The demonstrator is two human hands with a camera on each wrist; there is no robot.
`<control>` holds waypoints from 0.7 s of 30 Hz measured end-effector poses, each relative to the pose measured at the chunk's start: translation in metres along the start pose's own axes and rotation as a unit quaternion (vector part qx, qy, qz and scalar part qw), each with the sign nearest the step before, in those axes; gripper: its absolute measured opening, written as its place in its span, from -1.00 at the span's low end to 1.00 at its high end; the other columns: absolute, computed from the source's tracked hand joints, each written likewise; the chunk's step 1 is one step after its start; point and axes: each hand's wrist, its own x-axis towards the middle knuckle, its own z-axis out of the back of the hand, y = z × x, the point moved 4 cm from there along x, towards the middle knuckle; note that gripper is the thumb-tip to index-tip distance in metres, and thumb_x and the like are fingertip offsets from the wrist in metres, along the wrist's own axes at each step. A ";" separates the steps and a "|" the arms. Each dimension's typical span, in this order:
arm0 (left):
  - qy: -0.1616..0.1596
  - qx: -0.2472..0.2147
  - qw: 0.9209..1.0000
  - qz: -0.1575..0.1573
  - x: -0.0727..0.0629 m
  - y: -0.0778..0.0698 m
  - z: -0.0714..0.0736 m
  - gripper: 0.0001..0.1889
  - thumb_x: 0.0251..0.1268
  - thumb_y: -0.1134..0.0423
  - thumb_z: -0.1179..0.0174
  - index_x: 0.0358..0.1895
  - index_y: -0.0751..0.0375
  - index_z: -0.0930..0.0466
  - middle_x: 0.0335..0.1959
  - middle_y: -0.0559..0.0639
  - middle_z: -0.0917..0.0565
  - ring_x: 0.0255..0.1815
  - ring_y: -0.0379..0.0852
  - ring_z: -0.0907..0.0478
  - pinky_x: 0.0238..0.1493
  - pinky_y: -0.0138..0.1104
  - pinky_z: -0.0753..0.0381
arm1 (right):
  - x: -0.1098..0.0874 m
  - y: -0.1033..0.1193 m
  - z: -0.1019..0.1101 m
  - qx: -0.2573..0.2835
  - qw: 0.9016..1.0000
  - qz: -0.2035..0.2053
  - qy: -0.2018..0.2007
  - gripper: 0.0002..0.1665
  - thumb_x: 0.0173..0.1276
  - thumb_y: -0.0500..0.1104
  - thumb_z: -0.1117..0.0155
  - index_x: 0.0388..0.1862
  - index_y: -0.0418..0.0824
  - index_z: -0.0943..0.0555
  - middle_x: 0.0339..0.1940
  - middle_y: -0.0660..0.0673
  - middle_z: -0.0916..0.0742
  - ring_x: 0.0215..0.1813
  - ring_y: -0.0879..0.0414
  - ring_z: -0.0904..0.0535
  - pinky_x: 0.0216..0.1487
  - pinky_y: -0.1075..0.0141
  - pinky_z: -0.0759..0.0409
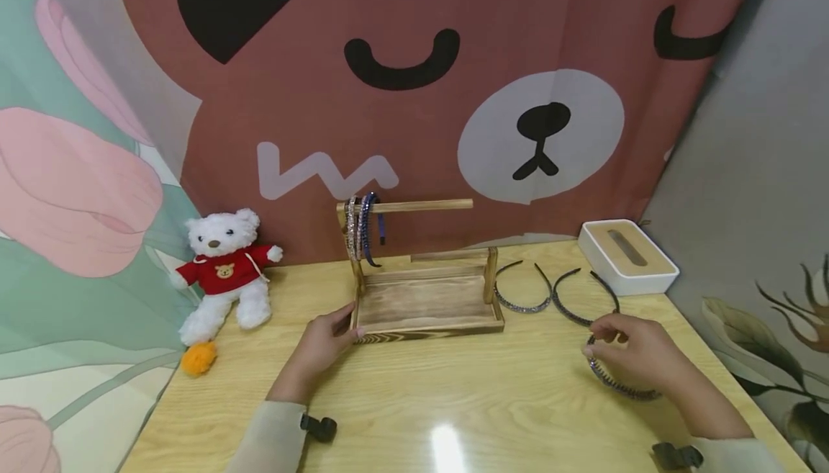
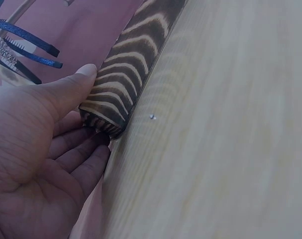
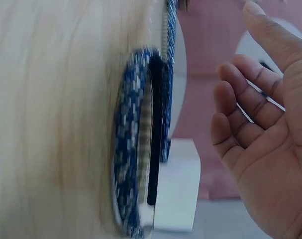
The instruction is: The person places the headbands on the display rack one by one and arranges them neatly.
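Left hand (image 1: 328, 340) pinches wooden rack (image 1: 427, 302) at its eight o'clock corner, likely steadying it; right hand (image 1: 637, 349), loose-fingered, empty, near four o'clock headband (image 1: 613, 384).

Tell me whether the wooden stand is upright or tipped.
Upright: the wooden stand rests base-down on the table, with headbands hanging from its raised bar.

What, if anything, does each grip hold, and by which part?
Left grip: the wooden rack, by its near left corner. Right grip: nothing.
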 end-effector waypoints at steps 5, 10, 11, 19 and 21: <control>-0.002 0.000 1.000 -0.001 -0.002 0.002 0.000 -0.28 0.56 0.14 -0.40 0.67 0.23 -0.38 0.52 0.26 -0.56 0.52 0.17 -0.57 0.52 -0.01 -0.57 | -0.011 -0.015 0.007 -0.004 1.000 -0.020 -0.021 -0.65 0.36 0.06 -0.67 -0.02 -0.07 -0.82 -0.18 0.06 -0.81 -0.16 0.30 -0.61 -0.19 0.34 -0.64; 0.000 -0.010 1.000 0.005 -0.004 0.004 -0.002 -0.27 0.55 0.16 -0.41 0.66 0.27 -0.37 0.51 0.28 -0.56 0.52 0.19 -0.56 0.53 -0.01 -0.55 | -0.015 -0.021 0.009 -0.002 0.999 -0.044 0.002 -0.64 0.38 0.09 -0.65 -0.01 -0.08 -0.81 -0.19 0.06 -0.78 -0.19 0.29 -0.55 -0.23 0.36 -0.58; -0.001 -0.012 1.000 0.006 -0.004 0.004 -0.002 -0.27 0.55 0.16 -0.42 0.66 0.27 -0.37 0.51 0.28 -0.56 0.52 0.18 -0.56 0.54 -0.01 -0.54 | -0.016 -0.022 0.009 0.001 0.999 -0.048 0.013 -0.64 0.38 0.09 -0.64 -0.02 -0.08 -0.81 -0.19 0.06 -0.78 -0.19 0.30 -0.55 -0.24 0.36 -0.58; -0.007 -0.008 1.000 -0.003 -0.002 0.000 -0.001 -0.29 0.54 0.19 -0.42 0.64 0.28 -0.40 0.49 0.28 -0.59 0.50 0.18 -0.58 0.53 0.01 -0.55 | -0.022 -0.033 0.000 0.055 0.992 -0.034 0.107 -0.66 0.25 0.03 -0.72 -0.19 -0.08 -0.75 -0.33 0.10 -0.73 -0.28 0.41 -0.55 -0.29 0.41 -0.62; -0.005 -0.011 1.000 0.001 -0.002 -0.001 -0.001 -0.28 0.54 0.18 -0.42 0.65 0.25 -0.39 0.50 0.27 -0.58 0.51 0.17 -0.58 0.53 0.00 -0.55 | -0.023 -0.035 -0.002 0.066 0.989 -0.022 0.127 -0.71 0.27 0.03 -0.71 -0.23 -0.05 -0.76 -0.35 0.13 -0.73 -0.30 0.41 -0.54 -0.31 0.42 -0.59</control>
